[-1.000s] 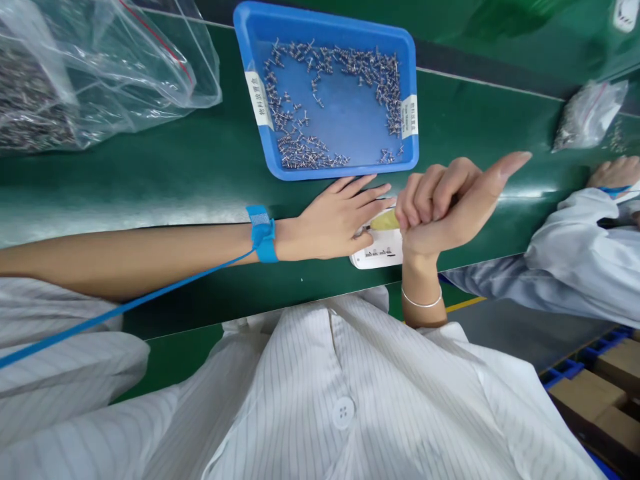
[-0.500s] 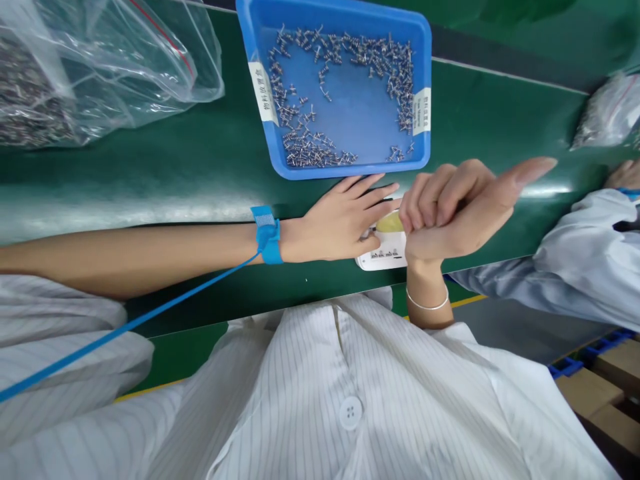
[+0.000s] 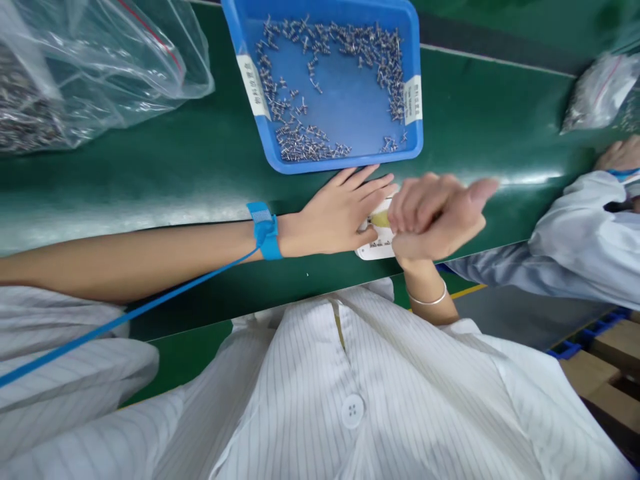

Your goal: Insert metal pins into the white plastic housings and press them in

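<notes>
My left hand (image 3: 337, 212) lies flat, fingers stretched out and spread, below the blue tray's front edge and partly over a white flat piece (image 3: 376, 251) with small dark print. A yellow patch (image 3: 380, 219) shows between my hands; what it belongs to is hidden. Just right of it, my right hand (image 3: 433, 217) is raised with its fingers curled closed and the thumb stuck out to the right. Whatever the curled fingers hold, if anything, cannot be seen. The blue tray (image 3: 345, 165) carries many small metal parts with thin legs (image 3: 313, 143).
Clear zip bags (image 3: 150, 73) with metal parts lie at the left. Another bag (image 3: 597, 93) sits far right, near a co-worker's hand (image 3: 620, 153) and sleeve. A blue wrist strap (image 3: 267, 230) circles my left wrist, its cord (image 3: 150, 310) running left. The green table's (image 3: 210, 167) edge borders my coat.
My right hand has moved left and tilted, its thumb drawn closer to the fingers. My left hand stays spread in place. The whole view has shifted slightly.
</notes>
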Demonstrator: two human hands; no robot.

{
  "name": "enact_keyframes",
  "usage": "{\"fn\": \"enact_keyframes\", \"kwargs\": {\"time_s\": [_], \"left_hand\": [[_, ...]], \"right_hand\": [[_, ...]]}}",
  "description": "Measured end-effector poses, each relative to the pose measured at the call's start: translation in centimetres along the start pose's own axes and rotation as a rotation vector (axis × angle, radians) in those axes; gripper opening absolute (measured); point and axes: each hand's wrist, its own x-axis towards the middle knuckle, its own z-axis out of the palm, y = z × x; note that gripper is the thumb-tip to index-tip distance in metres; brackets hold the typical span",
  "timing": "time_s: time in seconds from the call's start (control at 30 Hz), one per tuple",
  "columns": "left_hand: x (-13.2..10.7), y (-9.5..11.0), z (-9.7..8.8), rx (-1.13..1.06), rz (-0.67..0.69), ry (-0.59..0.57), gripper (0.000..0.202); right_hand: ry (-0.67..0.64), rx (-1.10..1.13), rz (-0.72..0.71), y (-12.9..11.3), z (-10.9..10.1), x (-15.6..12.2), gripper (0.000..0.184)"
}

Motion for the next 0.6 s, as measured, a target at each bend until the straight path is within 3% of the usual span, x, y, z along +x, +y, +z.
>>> {"fn": "enact_keyframes", "kwargs": {"time_s": [0.07,0.1,0.27,0.4,0.6], "left_hand": [[0.0,0.1,0.0,-0.002,-0.012,-0.014,0.068],[0.0,0.1,0.0,-0.005,-0.015,-0.015,0.068],[-0.2,0.1,0.0,-0.014,0.006,0.038,0.068],[-0.2,0.0,0.1,-0.014,0.006,0.05,0.067],[-0.2,0.0,0.1,-0.011,0.023,0.057,0.066]], "right_hand": [[0.15,0.237,-0.055,0.3,-0.1,-0.6,0.064],[0.165,0.278,-0.081,0.5,-0.2,-1.0,0.065],[0.141,0.055,-0.079,1.0,-0.8,-2.4,0.071],[0.185,0.07,-0.124,1.9,-1.1,-3.1,0.07],[0.203,-0.023,-0.075,4.9,-0.8,-3.9,0.073]]}}
